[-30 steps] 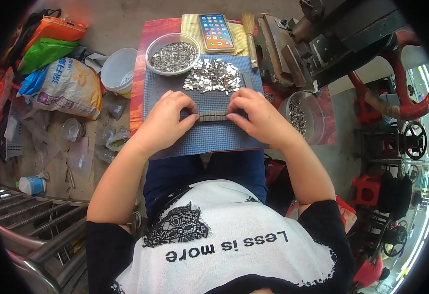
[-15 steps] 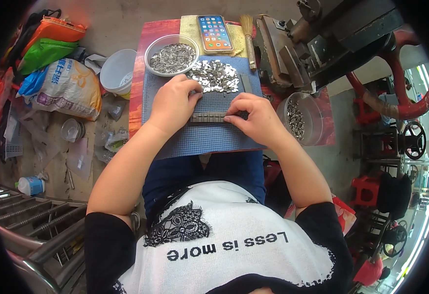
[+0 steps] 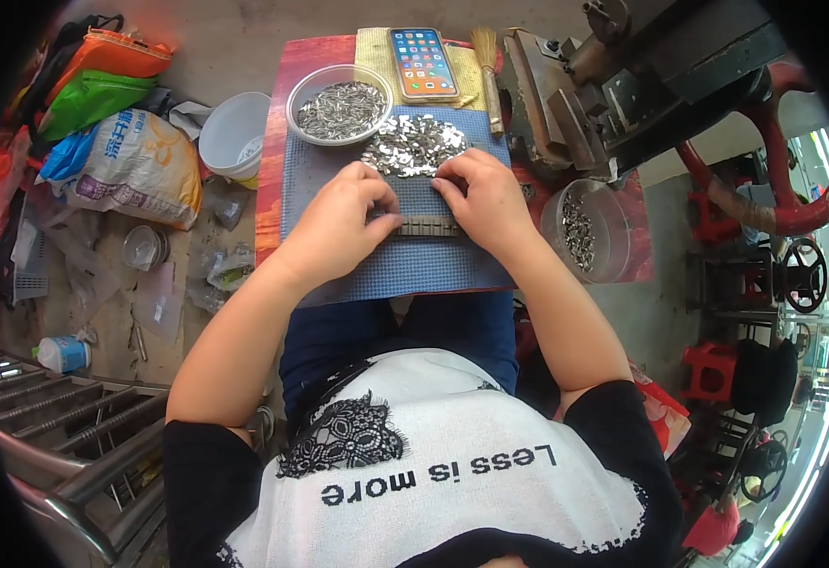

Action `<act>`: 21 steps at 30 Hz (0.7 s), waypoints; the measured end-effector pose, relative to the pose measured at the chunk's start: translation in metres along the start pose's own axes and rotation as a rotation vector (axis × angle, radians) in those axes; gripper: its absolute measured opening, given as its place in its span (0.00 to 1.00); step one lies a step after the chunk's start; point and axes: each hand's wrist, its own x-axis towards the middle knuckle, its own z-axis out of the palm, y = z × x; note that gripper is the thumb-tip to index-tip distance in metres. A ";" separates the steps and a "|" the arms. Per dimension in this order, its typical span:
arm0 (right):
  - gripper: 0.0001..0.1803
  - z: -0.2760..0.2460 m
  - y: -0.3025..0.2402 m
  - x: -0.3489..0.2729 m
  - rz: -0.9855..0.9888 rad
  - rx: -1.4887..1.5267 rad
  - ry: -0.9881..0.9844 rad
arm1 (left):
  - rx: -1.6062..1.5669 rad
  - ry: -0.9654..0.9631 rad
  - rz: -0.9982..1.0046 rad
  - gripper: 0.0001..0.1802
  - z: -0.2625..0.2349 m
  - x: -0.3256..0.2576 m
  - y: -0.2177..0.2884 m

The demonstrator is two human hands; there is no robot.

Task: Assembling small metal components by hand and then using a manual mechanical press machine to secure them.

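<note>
On a blue textured mat [image 3: 338, 275] lies a narrow slotted metal bar [image 3: 430, 227], running left to right. My left hand [image 3: 346, 220] is at the bar's left end, thumb and fingers pinched together; whatever they hold is too small to make out. Beyond the bar, a heap of small, flat, shiny metal pieces [image 3: 412, 147] spreads over the mat. My right hand [image 3: 486, 201] is at the heap's near right edge, closed in a pinch above the bar's right end. What its fingertips hold, if anything, cannot be told.
A clear round tub [image 3: 340, 137] of thin metal pins stands far left, beside a phone [image 3: 422, 64] on a yellow cloth. A brush [image 3: 486, 80] lies right of it. Another clear tub [image 3: 613, 232] with small metal parts stands right, near a heavy machine [image 3: 566, 104].
My right hand has gone from the bar's right part up to the heap's edge. My left hand has come down from beside the heap to the bar's left end.
</note>
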 end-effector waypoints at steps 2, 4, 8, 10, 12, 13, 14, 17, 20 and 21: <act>0.07 0.000 0.003 0.001 -0.021 0.009 -0.008 | 0.027 -0.003 0.021 0.07 -0.001 -0.003 0.000; 0.06 -0.001 0.001 0.003 -0.011 0.037 -0.017 | 0.053 -0.009 0.046 0.06 -0.003 -0.004 0.002; 0.06 -0.005 0.004 0.000 -0.028 0.072 -0.049 | 0.041 -0.021 -0.051 0.07 -0.005 -0.003 0.004; 0.06 -0.011 0.002 -0.001 0.010 0.066 -0.069 | 0.016 -0.001 -0.068 0.07 -0.003 0.002 0.002; 0.06 -0.014 0.003 -0.002 0.040 0.065 -0.094 | 0.079 0.178 0.031 0.08 0.001 0.013 -0.002; 0.06 -0.014 0.005 -0.003 -0.002 0.031 -0.099 | 0.124 0.219 0.063 0.07 0.005 0.018 -0.005; 0.06 -0.015 0.006 -0.004 -0.039 -0.008 -0.104 | 0.121 0.218 0.066 0.07 0.009 0.024 -0.008; 0.06 -0.022 0.001 -0.009 -0.054 0.103 -0.131 | 0.270 0.262 0.098 0.05 0.020 0.034 -0.013; 0.07 -0.033 -0.010 -0.013 -0.191 0.226 -0.235 | 0.324 0.284 0.104 0.05 0.026 0.035 -0.017; 0.07 -0.035 -0.013 -0.016 -0.205 0.227 -0.273 | 0.362 0.284 0.115 0.06 0.027 0.036 -0.016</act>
